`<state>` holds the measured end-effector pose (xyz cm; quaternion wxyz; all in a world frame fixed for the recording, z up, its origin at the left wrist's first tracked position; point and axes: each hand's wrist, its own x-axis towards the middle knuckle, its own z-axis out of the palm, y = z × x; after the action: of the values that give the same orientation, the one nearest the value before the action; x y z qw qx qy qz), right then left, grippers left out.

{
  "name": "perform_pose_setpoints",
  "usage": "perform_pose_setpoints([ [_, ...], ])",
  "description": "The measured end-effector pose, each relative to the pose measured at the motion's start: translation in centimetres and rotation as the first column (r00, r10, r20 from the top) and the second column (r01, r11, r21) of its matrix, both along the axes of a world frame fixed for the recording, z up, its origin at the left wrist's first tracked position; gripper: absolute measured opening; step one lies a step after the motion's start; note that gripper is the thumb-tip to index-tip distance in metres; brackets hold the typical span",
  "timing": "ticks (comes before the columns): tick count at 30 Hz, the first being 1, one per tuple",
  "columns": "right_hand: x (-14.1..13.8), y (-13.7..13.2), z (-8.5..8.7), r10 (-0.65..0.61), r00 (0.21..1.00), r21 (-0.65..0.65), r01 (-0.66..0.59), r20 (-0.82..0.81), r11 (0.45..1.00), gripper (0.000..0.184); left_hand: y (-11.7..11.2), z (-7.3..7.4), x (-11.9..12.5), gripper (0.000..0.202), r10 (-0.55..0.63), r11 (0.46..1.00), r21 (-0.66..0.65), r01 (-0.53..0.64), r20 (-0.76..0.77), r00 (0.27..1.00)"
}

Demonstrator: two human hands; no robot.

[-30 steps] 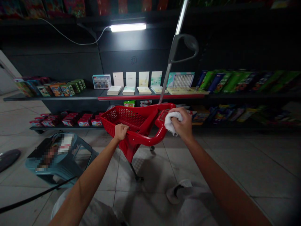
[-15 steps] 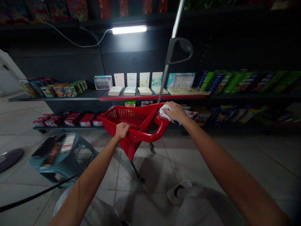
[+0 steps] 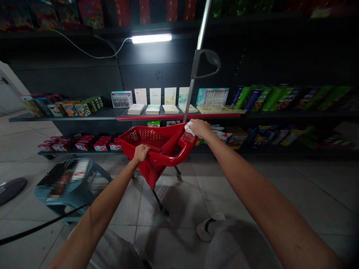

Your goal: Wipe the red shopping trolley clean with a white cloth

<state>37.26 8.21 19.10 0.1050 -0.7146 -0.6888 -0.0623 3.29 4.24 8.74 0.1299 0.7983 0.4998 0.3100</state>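
A red plastic shopping cart [image 3: 157, 158] stands in front of me on thin dark legs with casters. My left hand [image 3: 141, 153] is closed over the near rim of its basket, at the left end of the handle loop. My right hand [image 3: 198, 128] grips a white cloth [image 3: 189, 128] and presses it on the cart's far right corner, where the handle meets the rim. Part of the cloth is hidden under the fingers. A metal pole [image 3: 193, 82] with a dark grey loop grip [image 3: 206, 64] rises behind that corner.
Behind the cart runs a dark shelf [image 3: 179, 116] with books, marker sets and snack packs. A lit tube lamp [image 3: 151, 38] hangs above. A blue-grey stool [image 3: 75, 186] with things on it stands left, near a black strap [image 3: 42, 226]. My shoe [image 3: 206, 228] is on the tiles.
My right hand and the cloth have shifted slightly left and up along the cart's corner. The cart and pole appear a little further left, and my left hand still holds the rim.
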Motion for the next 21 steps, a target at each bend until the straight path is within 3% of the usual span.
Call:
perform_pose_setpoints([
  [6, -1.1, 0.0, 0.2, -0.029, 0.999, -0.005, 0.029, -0.024, 1.0, 0.04, -2.1, 3.2, 1.7, 0.033, -0.029, 0.999, -0.013, 0.03, 0.065, 0.997],
  [9, -1.6, 0.3, 0.3, -0.044, 0.997, -0.014, 0.043, -0.066, 0.999, 0.039, -4.3, 5.6, 5.2, 0.033, 0.0, 1.0, -0.006, 0.001, 0.068, 0.998],
  [13, -2.2, 0.7, 0.2, -0.063, 0.994, -0.042, 0.059, -0.085, 0.997, 0.045, -8.6, 8.2, 11.7, 0.054, 0.051, 0.997, -0.048, -0.062, -0.207, 0.977],
  [16, -2.4, 0.9, 0.0, -0.061, 0.995, -0.051, 0.057, -0.076, 0.997, 0.048, -10.7, 8.7, 15.1, 0.069, 0.125, 0.987, -0.051, -0.154, -0.369, 0.921],
  [21, -2.0, 0.9, -0.1, -0.034, 0.996, -0.065, 0.028, -0.083, 0.997, 0.053, -11.3, 8.3, 15.6, 0.039, 0.136, 0.988, -0.008, -0.153, -0.417, 0.899],
])
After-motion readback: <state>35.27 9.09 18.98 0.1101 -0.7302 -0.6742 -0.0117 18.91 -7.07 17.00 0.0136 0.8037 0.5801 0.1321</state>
